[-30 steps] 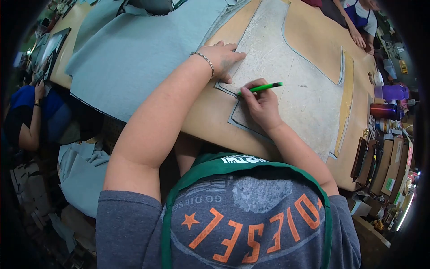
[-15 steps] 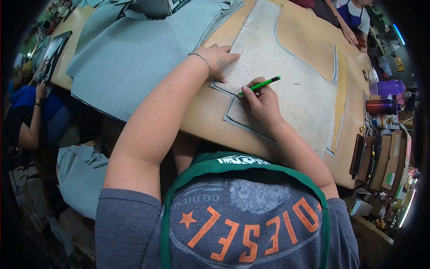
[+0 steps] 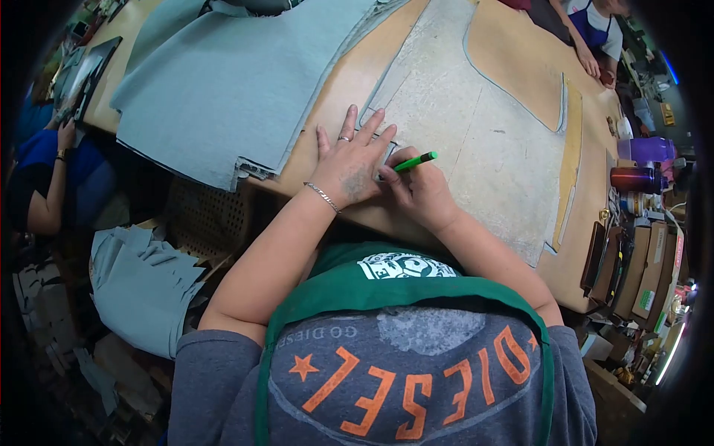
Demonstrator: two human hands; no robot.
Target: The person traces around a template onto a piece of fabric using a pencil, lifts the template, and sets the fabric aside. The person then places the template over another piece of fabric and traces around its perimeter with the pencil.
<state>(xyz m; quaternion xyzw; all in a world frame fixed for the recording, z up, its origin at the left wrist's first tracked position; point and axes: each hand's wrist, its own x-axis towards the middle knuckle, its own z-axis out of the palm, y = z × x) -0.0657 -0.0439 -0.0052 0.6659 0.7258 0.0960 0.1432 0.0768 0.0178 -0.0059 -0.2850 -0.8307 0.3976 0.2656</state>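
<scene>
My left hand [image 3: 353, 167] lies with fingers spread across the near left edge of a large pale template [image 3: 494, 156]. Between the thumb and fingers of my right hand [image 3: 428, 193] is a green pencil [image 3: 418, 161]. Its tip is down by the template's edge, close beside my left hand, and is hidden from view. The template is scuffed and has a long curved cutout on its far right side. A narrow rim of blue-grey sheet shows along parts of its outline.
Stacked blue-grey sheets [image 3: 230, 89] cover the table's left side. A yellowish strip [image 3: 571, 163] lies along the template's right edge. To the right stand a purple container [image 3: 645, 149], a dark tumbler [image 3: 636, 178] and cardboard pieces [image 3: 651, 267]. Other people are at the far right and left.
My left hand has slid toward my body, close to my right hand, its fingers now spread. My right hand has shifted slightly left and nearer with the pencil, which is held at a changed angle.
</scene>
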